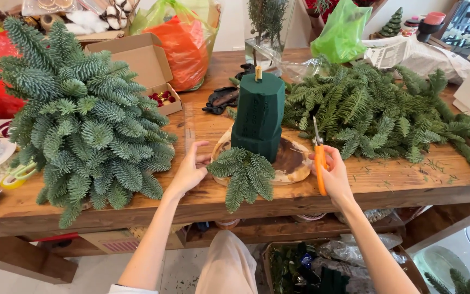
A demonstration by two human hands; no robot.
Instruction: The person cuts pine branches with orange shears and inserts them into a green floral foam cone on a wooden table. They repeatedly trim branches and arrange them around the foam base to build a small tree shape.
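Observation:
My left hand (190, 170) pinches the stem end of a small fir sprig (243, 175) that hangs over the front edge of the wooden table (398, 182). Orange-handled shears (320, 163) are gripped in my right hand (334, 175), blades pointing up. Between the hands, a tall dark green foam block (258, 115) stands upright on a round wood slice (295, 160), with a pale stick poking from its top. The sprig lies against the base of the foam.
A finished cone-shaped fir tree (82, 117) stands at the left. A heap of loose fir branches (387, 111) covers the right side. An open cardboard box (145, 65), orange and green bags, black gloves (221, 99) and yellow scissors (17, 175) lie around.

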